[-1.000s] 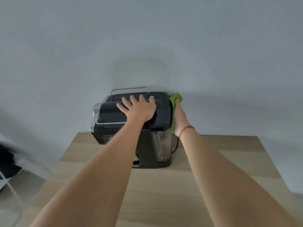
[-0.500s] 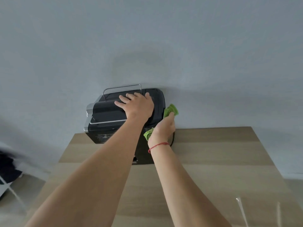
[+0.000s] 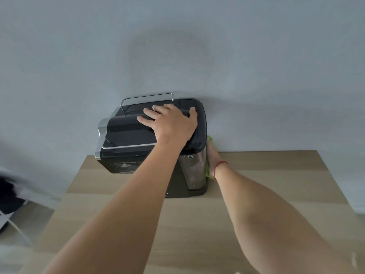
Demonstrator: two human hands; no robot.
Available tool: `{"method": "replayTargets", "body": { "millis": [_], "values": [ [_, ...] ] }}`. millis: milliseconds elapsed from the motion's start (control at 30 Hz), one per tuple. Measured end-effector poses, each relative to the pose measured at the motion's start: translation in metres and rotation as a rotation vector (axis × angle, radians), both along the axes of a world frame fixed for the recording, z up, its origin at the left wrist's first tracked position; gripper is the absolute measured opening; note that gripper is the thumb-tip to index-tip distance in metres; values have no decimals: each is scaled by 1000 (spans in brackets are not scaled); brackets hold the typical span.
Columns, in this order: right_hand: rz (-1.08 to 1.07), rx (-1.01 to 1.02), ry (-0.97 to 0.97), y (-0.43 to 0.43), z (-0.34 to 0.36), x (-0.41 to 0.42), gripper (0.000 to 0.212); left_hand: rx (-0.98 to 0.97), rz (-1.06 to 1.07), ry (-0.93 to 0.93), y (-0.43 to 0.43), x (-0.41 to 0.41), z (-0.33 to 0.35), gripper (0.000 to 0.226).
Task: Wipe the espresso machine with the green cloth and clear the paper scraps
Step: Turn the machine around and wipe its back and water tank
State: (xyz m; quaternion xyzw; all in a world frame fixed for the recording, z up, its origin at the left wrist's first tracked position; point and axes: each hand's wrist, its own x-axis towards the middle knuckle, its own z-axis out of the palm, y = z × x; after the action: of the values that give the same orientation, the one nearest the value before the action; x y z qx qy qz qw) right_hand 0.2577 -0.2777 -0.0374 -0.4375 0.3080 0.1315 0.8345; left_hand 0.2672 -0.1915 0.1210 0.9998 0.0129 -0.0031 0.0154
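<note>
Left hand flat, fingers spread, atop espresso machine; right hand flat, pressing green cloth at its 3 o'clock side.

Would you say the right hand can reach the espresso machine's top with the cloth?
Probably only partly: the left hand lies across the top of the espresso machine, though the right hand, pressing the green cloth beside it, is close.
</note>
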Motion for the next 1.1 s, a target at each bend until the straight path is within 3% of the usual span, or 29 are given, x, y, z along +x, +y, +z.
{"method": "replayTargets", "body": {
  "millis": [133,300,467,600,733,900,1000,1100],
  "values": [
    [55,-80,-65,-5,16,13,83,-6,0,0,-1,1,0,85],
    [-70,-192,-76,-15,13,31,77,-8,0,11,1,-2,3,86],
    [-150,-167,-199,-3,76,-4,64,-10,5,30,0,-4,6,86],
    [-209,-125,-224,1,84,-11,71,-5,-4,30,1,-4,6,86],
    [-218,-128,-203,1,63,-11,64,-22,-7,26,1,-3,6,86],
    [-184,-164,18,3,-36,-3,92,-18,-2,10,0,1,-1,85],
    [-227,-151,122,17,-12,-30,61,-18,8,6,0,3,-1,85],
    [-290,-133,149,22,4,-36,51,-15,6,20,0,1,0,85]
  ]
}}
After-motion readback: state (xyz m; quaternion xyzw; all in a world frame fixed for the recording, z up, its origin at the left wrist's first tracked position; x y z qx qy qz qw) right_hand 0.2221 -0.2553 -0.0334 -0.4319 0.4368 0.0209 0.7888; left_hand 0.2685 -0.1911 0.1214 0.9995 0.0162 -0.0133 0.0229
